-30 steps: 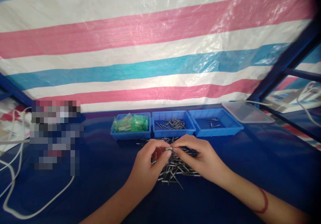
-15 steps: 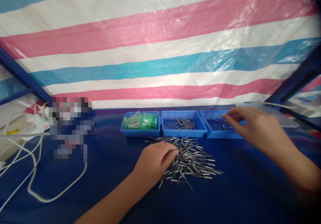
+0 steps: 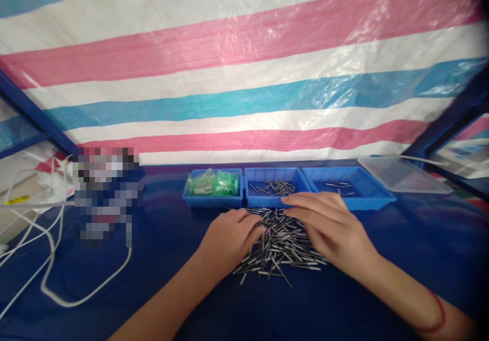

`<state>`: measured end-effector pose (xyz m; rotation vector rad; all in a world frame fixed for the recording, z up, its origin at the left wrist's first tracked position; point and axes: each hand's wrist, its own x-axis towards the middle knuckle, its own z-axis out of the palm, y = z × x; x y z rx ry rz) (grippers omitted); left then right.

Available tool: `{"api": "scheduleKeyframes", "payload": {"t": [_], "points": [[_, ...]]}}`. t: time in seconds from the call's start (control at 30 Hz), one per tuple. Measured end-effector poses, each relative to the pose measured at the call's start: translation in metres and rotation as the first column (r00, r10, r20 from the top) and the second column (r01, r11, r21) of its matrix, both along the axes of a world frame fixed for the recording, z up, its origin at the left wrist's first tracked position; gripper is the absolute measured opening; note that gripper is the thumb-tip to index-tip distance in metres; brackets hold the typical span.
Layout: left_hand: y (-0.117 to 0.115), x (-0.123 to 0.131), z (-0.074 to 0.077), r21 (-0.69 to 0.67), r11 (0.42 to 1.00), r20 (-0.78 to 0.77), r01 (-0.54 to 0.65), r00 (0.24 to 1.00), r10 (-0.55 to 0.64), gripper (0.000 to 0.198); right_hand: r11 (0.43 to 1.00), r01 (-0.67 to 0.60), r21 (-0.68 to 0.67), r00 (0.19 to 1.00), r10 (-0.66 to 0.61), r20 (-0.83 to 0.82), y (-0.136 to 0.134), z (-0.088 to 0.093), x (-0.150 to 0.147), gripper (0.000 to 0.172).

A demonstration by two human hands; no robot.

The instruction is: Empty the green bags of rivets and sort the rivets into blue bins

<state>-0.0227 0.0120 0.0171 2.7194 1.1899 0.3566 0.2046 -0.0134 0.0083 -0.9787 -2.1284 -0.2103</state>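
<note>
A loose pile of thin metal pins point(image 3: 278, 247) lies on the blue table cover. My left hand point(image 3: 229, 239) rests at the pile's left edge, fingers curled with their tips on the pins; what they pinch is hidden. My right hand point(image 3: 328, 226) lies over the pile's right side with fingers stretched out flat and apart, holding nothing. Behind the pile stand three blue trays: the left tray point(image 3: 212, 201) holds green plastic parts, the middle tray point(image 3: 275, 202) holds several pins, and the right tray point(image 3: 369, 198) holds a few pins.
A clear plastic lid point(image 3: 405, 175) lies right of the trays. White cables point(image 3: 57, 259) loop across the left of the table beside a blurred-out patch. A striped pink, white and blue tarp point(image 3: 244, 76) hangs behind. Dark blue frame bars stand at both sides.
One second ago both hands pinched a pin together over the pile. My right hand then reached to the right tray and has come back to lie flat on the pile.
</note>
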Motion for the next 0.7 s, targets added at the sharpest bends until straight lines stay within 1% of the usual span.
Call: {"api": "scheduleKeyframes", "payload": {"t": [0.1,0.17,0.27,0.43,0.5,0.6,0.7], "points": [[0.003,-0.002,0.000,0.036,0.999,-0.099,-0.025,0.995,0.028,0.027,0.993,-0.083,-0.079,0.996,0.086,0.033,0.000,-0.006,-0.006,0.024],[0.005,-0.004,-0.001,0.048,0.998,-0.140,-0.034,0.989,0.041,0.026,0.987,-0.086,-0.138,0.995,0.092,0.039,0.001,-0.009,-0.009,0.019],[0.007,-0.005,-0.004,0.062,0.998,-0.143,-0.034,0.989,0.042,0.026,0.977,-0.052,-0.205,0.996,0.066,0.065,0.003,-0.013,-0.015,0.020],[0.009,-0.004,-0.010,0.070,0.996,-0.100,-0.059,0.993,0.066,0.025,0.954,-0.033,-0.299,0.993,0.065,0.099,0.002,-0.017,-0.020,0.022],[0.009,-0.003,-0.011,0.052,0.996,-0.063,-0.073,0.995,0.076,0.025,0.940,-0.036,-0.340,0.996,0.063,0.068,0.002,-0.018,-0.020,0.022],[0.010,-0.004,-0.013,0.004,0.996,-0.008,-0.087,0.996,0.087,0.021,0.920,-0.058,-0.389,0.998,0.052,-0.026,0.001,-0.018,-0.021,0.022],[0.011,-0.005,-0.015,-0.028,0.993,0.004,-0.111,0.994,0.112,0.020,0.904,-0.063,-0.423,0.992,0.011,-0.126,0.000,-0.018,-0.022,0.020]]}}
